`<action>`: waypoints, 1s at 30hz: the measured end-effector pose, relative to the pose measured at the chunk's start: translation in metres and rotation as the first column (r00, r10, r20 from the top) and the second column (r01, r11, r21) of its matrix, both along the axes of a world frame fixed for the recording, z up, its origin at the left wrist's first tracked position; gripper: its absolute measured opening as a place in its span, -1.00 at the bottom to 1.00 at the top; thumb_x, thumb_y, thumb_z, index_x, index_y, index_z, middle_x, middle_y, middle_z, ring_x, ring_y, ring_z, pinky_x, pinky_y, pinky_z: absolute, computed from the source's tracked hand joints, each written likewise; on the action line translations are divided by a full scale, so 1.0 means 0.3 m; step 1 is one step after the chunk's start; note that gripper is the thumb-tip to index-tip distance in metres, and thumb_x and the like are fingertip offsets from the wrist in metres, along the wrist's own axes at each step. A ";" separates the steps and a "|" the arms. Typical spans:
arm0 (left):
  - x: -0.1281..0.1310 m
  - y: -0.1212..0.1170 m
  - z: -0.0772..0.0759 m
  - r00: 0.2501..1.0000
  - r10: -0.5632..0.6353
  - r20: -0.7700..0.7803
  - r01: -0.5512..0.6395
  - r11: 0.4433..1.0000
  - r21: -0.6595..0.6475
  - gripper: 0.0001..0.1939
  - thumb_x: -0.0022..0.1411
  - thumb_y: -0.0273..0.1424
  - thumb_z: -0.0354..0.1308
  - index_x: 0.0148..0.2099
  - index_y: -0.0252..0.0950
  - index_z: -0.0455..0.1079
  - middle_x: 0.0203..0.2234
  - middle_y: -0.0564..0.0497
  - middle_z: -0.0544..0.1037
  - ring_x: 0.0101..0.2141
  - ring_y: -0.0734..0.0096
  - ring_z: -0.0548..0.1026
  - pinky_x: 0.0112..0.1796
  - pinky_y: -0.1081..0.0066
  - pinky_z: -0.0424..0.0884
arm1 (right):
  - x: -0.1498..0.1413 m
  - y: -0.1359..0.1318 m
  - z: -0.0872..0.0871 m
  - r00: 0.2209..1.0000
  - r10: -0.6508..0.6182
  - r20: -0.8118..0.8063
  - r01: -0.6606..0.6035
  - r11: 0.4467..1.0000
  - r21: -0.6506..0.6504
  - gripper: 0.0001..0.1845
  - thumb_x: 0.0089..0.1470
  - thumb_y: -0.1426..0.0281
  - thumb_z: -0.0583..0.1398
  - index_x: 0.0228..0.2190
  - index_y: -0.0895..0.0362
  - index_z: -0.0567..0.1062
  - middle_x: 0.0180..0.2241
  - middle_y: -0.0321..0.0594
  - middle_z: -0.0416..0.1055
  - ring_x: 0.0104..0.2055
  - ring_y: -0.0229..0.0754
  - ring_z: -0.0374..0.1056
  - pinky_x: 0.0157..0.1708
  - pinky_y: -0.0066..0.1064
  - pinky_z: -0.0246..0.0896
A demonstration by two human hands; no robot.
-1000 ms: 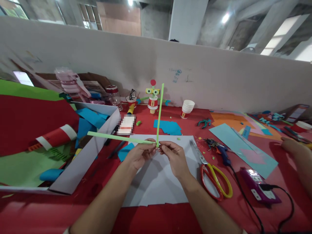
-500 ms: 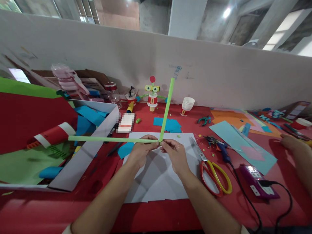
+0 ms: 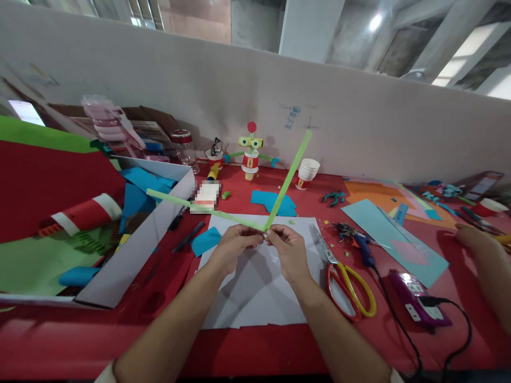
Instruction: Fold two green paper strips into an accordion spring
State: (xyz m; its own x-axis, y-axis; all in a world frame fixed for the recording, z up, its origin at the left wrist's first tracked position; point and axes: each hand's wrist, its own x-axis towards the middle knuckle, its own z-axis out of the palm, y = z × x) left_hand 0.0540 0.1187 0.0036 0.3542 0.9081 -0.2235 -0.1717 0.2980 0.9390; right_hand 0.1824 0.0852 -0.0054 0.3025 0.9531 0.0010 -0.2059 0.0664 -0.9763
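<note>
Two long light-green paper strips meet at a corner between my hands. One green strip (image 3: 288, 179) rises up and to the right, the other green strip (image 3: 191, 204) runs left over the box. My left hand (image 3: 231, 247) pinches the joint from the left, and my right hand (image 3: 289, 250) pinches it from the right. Both hands hover over a white sheet (image 3: 259, 292) lying on the red table (image 3: 259, 351).
Red-and-yellow scissors (image 3: 351, 290), a blue glue gun (image 3: 365, 250) and a purple power strip (image 3: 419, 306) lie to the right. A white box (image 3: 136, 255) of coloured paper stands at left. A paper-cup robot figure (image 3: 250, 157), stacked cups (image 3: 307, 173) and another person's arm (image 3: 485, 255) are nearby.
The upright strip has tilted further to the right, and the left strip's far end has risen. Both hands stay pinched at the joint, slightly higher in view.
</note>
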 end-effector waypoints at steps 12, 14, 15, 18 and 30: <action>0.022 -0.008 -0.023 0.990 0.107 0.086 -0.116 0.988 0.099 -0.88 -0.12 -0.36 0.33 -0.51 -0.31 0.52 -0.56 -0.01 0.56 -0.47 0.39 0.45 -0.33 0.40 0.33 | -0.008 -0.010 0.013 0.997 0.059 -0.052 -0.058 0.998 0.018 -0.90 -0.11 0.36 0.25 -0.47 0.13 0.51 -0.54 -0.31 0.42 -0.46 -0.29 0.28 -0.38 -0.43 0.19; 0.020 -0.008 -0.018 0.990 0.092 0.105 -0.102 0.990 0.096 -0.89 -0.13 -0.37 0.33 -0.50 -0.31 0.53 -0.55 -0.01 0.57 -0.46 0.38 0.47 -0.30 0.39 0.34 | -0.004 -0.010 0.020 0.995 0.074 -0.066 -0.073 0.997 0.017 -0.88 -0.13 0.34 0.26 -0.49 0.13 0.51 -0.55 -0.31 0.40 -0.46 -0.29 0.26 -0.38 -0.43 0.18; 0.018 -0.007 -0.016 0.991 0.075 0.113 -0.086 0.992 0.093 -0.88 -0.15 -0.39 0.34 -0.49 -0.32 0.54 -0.55 -0.02 0.57 -0.44 0.37 0.47 -0.29 0.38 0.35 | -0.001 -0.009 0.023 0.994 0.083 -0.077 -0.083 0.997 0.008 -0.88 -0.14 0.33 0.27 -0.51 0.13 0.51 -0.56 -0.32 0.39 -0.48 -0.29 0.24 -0.40 -0.43 0.17; 0.009 0.000 -0.015 0.989 0.047 0.139 -0.054 0.998 0.042 -0.86 -0.20 -0.43 0.35 -0.48 -0.35 0.54 -0.54 -0.05 0.57 -0.43 0.38 0.48 -0.28 0.39 0.35 | 0.006 -0.003 0.028 0.984 0.103 -0.147 -0.109 0.994 -0.029 -0.86 -0.20 0.33 0.31 -0.55 0.14 0.51 -0.61 -0.36 0.34 -0.52 -0.33 0.19 -0.44 -0.44 0.12; 0.007 0.009 -0.034 0.977 0.101 0.187 -0.080 0.990 -0.117 -0.71 -0.23 -0.41 0.40 -0.36 -0.32 0.51 -0.53 0.02 0.53 -0.53 0.55 0.42 -0.46 0.53 0.29 | -0.009 -0.002 0.006 0.990 0.051 -0.133 -0.060 0.996 -0.065 -0.85 -0.24 0.34 0.32 -0.54 0.16 0.55 -0.62 -0.35 0.38 -0.55 -0.34 0.18 -0.48 -0.46 0.08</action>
State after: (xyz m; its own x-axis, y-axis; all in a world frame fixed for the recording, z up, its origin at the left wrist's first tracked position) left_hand 0.0561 0.1214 -0.0066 0.3176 0.9125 -0.2577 -0.3769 0.3709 0.8488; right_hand 0.1796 0.0845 -0.0037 0.2427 0.9648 -0.1011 -0.3341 -0.0147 -0.9424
